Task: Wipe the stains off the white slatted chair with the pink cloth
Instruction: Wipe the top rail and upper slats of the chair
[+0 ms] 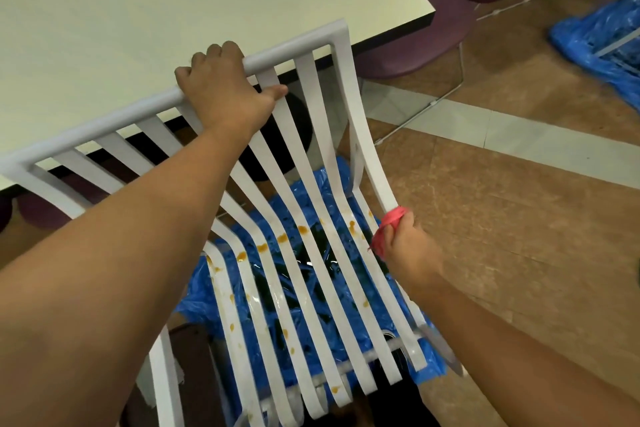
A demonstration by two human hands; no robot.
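The white slatted chair fills the middle of the view, its back toward a table. Several orange-brown stains dot the slats where back meets seat, with more lower on the seat slats. My left hand grips the chair's top rail, fingers curled over it. My right hand holds the bunched pink cloth and presses it against the rightmost slat at the bend of the chair.
A pale table with a round dark sticker stands just behind the chair back. Blue plastic sheeting lies under the seat. A purple chair and another blue plastic heap are at the upper right on the brown tiled floor.
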